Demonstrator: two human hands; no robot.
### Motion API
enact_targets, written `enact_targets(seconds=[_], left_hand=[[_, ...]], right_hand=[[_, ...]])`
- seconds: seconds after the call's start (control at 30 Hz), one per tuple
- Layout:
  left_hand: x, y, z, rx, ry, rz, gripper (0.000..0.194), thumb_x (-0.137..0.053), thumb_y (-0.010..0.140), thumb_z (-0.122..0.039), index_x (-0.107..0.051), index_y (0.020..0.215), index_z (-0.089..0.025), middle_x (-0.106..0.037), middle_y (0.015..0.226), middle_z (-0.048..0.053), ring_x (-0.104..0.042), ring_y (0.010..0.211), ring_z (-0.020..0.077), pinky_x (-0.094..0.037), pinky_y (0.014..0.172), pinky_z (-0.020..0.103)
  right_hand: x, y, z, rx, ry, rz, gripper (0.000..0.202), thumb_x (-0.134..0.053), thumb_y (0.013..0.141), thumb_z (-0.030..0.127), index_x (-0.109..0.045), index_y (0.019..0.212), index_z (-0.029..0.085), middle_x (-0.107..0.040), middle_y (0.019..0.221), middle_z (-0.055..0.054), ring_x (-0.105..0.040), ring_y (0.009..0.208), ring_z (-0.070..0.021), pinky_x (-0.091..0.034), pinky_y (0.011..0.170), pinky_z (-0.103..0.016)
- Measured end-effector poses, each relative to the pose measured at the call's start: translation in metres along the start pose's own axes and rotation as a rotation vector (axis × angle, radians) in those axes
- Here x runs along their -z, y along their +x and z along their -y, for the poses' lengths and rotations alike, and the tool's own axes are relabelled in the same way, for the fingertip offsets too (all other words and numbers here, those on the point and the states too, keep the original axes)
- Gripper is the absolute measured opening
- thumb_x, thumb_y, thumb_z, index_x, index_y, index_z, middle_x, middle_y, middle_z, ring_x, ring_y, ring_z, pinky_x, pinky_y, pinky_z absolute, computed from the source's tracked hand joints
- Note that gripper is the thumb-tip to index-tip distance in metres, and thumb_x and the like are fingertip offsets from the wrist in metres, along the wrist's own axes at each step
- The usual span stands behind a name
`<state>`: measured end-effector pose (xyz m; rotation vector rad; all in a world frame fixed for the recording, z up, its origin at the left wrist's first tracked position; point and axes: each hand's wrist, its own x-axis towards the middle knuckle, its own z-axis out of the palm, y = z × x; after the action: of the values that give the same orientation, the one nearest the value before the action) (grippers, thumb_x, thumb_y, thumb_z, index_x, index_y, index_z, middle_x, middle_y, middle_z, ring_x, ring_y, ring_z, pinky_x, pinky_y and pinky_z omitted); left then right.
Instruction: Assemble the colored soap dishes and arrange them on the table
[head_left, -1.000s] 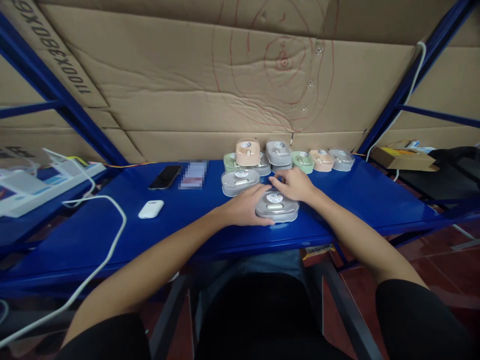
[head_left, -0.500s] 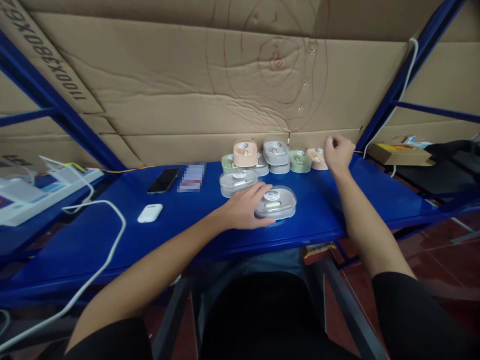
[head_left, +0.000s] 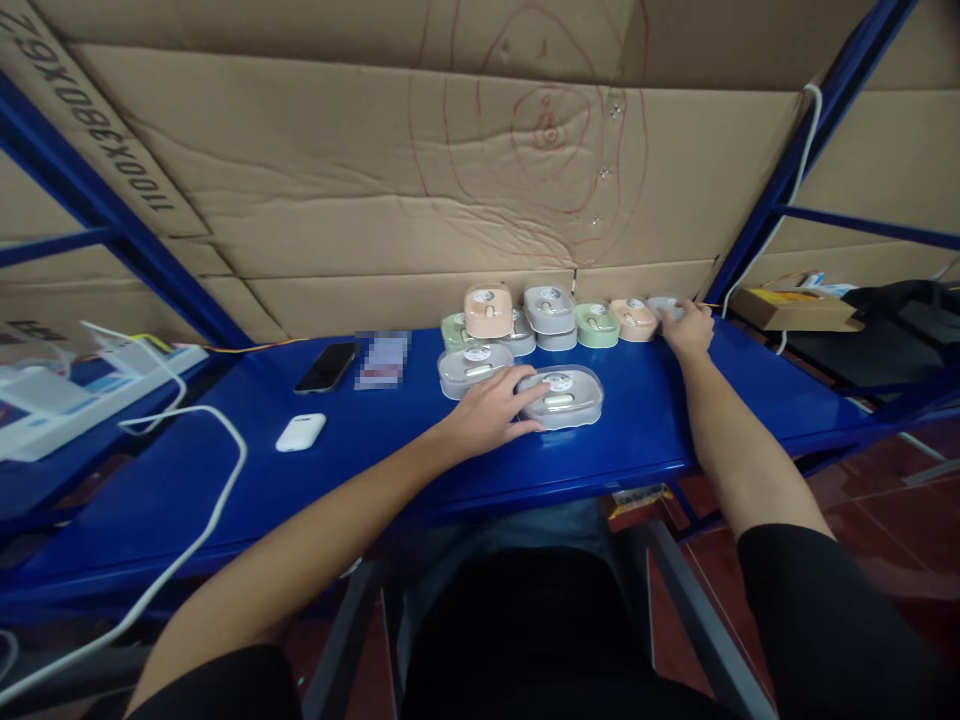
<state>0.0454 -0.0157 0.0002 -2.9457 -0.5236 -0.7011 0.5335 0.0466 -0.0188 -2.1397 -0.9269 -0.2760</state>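
Near the front of the blue table, a grey oval container with a clear lid (head_left: 566,402) lies beneath the fingertips of my left hand (head_left: 491,410), whose fingers are spread over its left side. My right hand (head_left: 688,328) is closed around the right side of a small grey container (head_left: 663,308) at the right end of the back row. Left of it stand a peach container (head_left: 634,320) and a green one (head_left: 598,326). Another oval grey container (head_left: 469,372) rests just behind my left hand.
Stacked containers, with a peach one (head_left: 488,312) and a grey one (head_left: 550,310) on top, stand before the cardboard wall (head_left: 337,170). A phone (head_left: 327,367), a white case (head_left: 301,432) and a white cable (head_left: 225,480) lie on the left of the blue table (head_left: 390,470).
My right hand has opened from a raised fist and come down onto the small grey container at the right end. The oval container by my left hand has shifted slightly right and back.
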Motion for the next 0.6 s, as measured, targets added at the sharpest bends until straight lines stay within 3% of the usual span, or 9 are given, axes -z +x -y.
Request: enact_targets(seconds=[0.27,0.43,0.6], left_hand=[[-0.015,0.039,-0.002,-0.015,0.218,0.028,0.053,-0.07,0.113,-0.041,-0.064,0.158,-0.012,-0.069,0.152,0.027,-0.066,0.143,0.0428,-0.056,0.119,0.058],[-0.016,0.058,0.001,0.098,0.278,0.063,0.054,-0.068,0.112,-0.036,-0.063,0.159,-0.011,-0.069,0.153,0.026,-0.063,0.147,0.0427,-0.051,0.124,0.057],[-0.015,0.06,-0.002,0.218,0.297,0.072,0.051,-0.061,0.11,-0.023,-0.062,0.157,-0.003,-0.066,0.156,0.031,-0.06,0.151,0.045,-0.05,0.127,0.058]], right_hand=[[0.004,0.004,-0.005,-0.022,-0.04,0.005,0.053,-0.081,0.087,0.043,-0.068,0.134,0.02,-0.06,0.152,-0.024,-0.056,0.144,-0.0434,-0.049,0.122,-0.061],[0.012,0.009,-0.005,-0.061,-0.085,0.025,0.06,-0.089,0.084,0.048,-0.065,0.132,0.022,-0.062,0.144,-0.023,-0.061,0.135,-0.0409,-0.05,0.118,-0.059],[0.021,0.007,0.001,-0.143,-0.034,0.026,0.072,-0.092,0.077,0.042,-0.06,0.139,0.02,-0.062,0.147,-0.025,-0.069,0.131,-0.0435,-0.053,0.116,-0.06]])
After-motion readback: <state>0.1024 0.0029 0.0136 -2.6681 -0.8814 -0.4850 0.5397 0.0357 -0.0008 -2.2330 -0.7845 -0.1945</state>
